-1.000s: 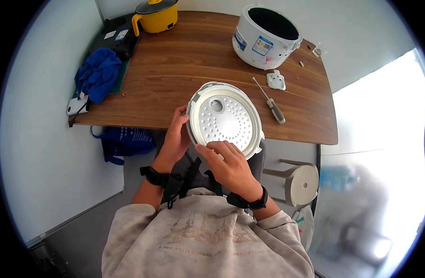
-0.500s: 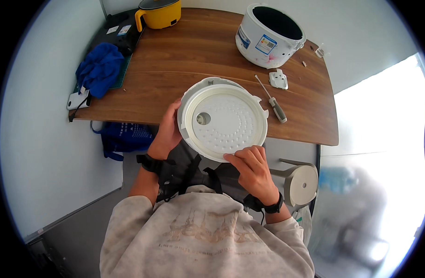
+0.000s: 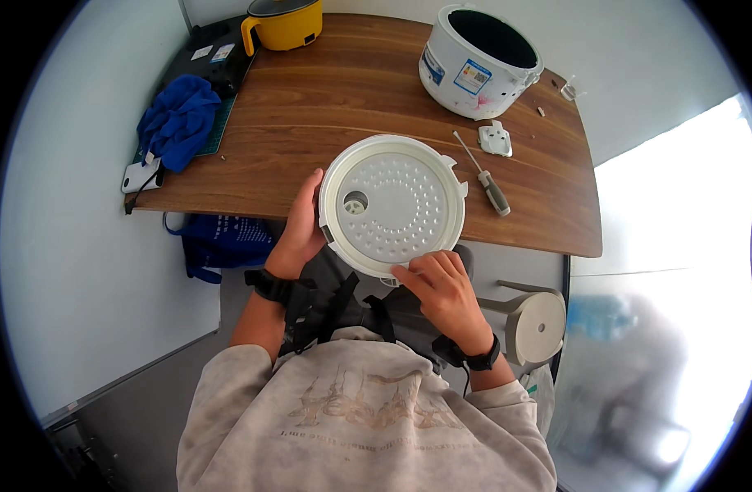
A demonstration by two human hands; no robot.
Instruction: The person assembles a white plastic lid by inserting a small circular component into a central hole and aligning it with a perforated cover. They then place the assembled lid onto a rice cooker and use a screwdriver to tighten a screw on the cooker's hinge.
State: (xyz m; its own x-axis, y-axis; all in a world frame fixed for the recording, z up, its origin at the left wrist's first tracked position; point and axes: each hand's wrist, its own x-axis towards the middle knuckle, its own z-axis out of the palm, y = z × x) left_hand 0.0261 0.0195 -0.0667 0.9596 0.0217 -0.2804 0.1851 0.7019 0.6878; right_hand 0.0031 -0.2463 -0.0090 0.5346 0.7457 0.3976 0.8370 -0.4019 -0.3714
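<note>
A round white rice cooker lid (image 3: 392, 230) is held up at the table's near edge, its dimpled inner face toward me. Left of the dimples a round hole shows in it. My left hand (image 3: 300, 225) grips the lid's left rim, its fingers partly hidden behind it. At the lower right rim my right hand (image 3: 443, 295) is closed, thumb and forefinger pinching the edge. Small tabs stick out along the lid's right side. To the right lies a screwdriver (image 3: 495, 197) with a grey handle, and beyond it a small white plastic part (image 3: 496, 138).
The white rice cooker body (image 3: 466, 90) stands open at the back right of the wooden table (image 3: 343, 98). A yellow pot (image 3: 290, 29), a black case (image 3: 204, 66), a blue cloth (image 3: 177, 119) and a white device (image 3: 141, 176) are leftward. A stool (image 3: 536, 328) stands below right.
The lid has tilted, so its dimpled face now meets my view more squarely and its upper back rim no longer shows. Both hands still hold it in nearly the same places.
</note>
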